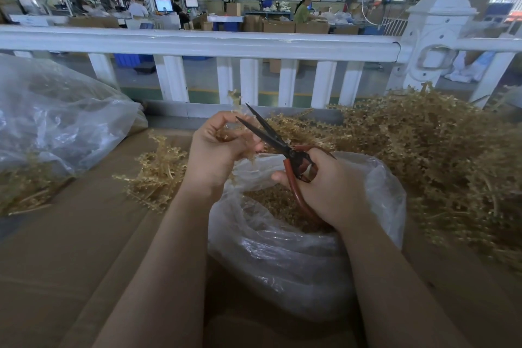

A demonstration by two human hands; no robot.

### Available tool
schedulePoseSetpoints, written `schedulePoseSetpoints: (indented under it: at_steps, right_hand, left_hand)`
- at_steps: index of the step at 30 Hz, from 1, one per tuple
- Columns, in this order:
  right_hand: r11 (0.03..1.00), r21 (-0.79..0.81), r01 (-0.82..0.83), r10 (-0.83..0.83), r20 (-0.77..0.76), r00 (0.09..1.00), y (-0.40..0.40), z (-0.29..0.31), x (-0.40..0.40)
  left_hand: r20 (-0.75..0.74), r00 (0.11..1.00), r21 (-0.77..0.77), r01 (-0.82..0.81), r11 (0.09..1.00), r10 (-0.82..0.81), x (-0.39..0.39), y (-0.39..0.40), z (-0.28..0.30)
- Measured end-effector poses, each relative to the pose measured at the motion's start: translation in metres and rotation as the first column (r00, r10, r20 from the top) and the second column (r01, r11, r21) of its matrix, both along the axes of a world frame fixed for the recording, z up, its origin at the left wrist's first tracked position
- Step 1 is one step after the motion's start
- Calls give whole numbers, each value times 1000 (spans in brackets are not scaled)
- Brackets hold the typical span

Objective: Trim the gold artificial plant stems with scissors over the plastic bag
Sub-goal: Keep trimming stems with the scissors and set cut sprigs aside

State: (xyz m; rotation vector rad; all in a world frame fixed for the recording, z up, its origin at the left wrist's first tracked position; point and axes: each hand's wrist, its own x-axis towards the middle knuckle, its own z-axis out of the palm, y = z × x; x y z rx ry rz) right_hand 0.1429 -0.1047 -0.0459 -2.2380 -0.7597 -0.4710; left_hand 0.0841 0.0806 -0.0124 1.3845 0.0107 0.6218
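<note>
A brown cardboard-covered bench point(70, 248) sits against a white railing point(197, 44), with a factory floor of boxes, monitors and seated workers beyond it. At far left a clear bag point(56, 121) holds gold stems. Just right of it a small heap of gold stems point(158, 172) lies on the bench. The left hand point(219, 150) has its grip curled round a gold stem point(236, 99) whose tip rises above the fingers. Beside it, the right hand point(324, 186) clamps its grip on the red handles of the scissors point(271, 135), whose dark blades stand apart and point up-left at the stem. Under both hands lies the open plastic bag point(282, 263) with gold trimmings inside. At right sprawls a big pile of gold stems point(423, 150), blocking the rail's foot.
</note>
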Motion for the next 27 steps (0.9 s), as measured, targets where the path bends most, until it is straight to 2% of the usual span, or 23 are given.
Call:
schedulePoseSetpoints:
  at_steps: [2,6,8,18,27]
  right_hand:
    - [1000,3,-2,2,6,1000,0,0,0]
    - [1000,28,0,0,-5,1000,1,0,0]
    - [999,41,0,1,-18,1000,1,0,1]
    - [998,51,-26,31,-94,995,0,1,1]
    - [999,45,16,-15,-21,1000,-1,0,0]
  left_hand:
    - [-11,1000,5,13,1000,-13,0,1,-1]
    - [-40,998,143,58,988,-53,0,-5,-1]
    - [-53,996,166,75,983,-67,1,-7,-2]
    - [-27,988,108,154,982,-152,-1,-10,-1]
    - [-20,989,134,148,980,-147,0,-11,-4]
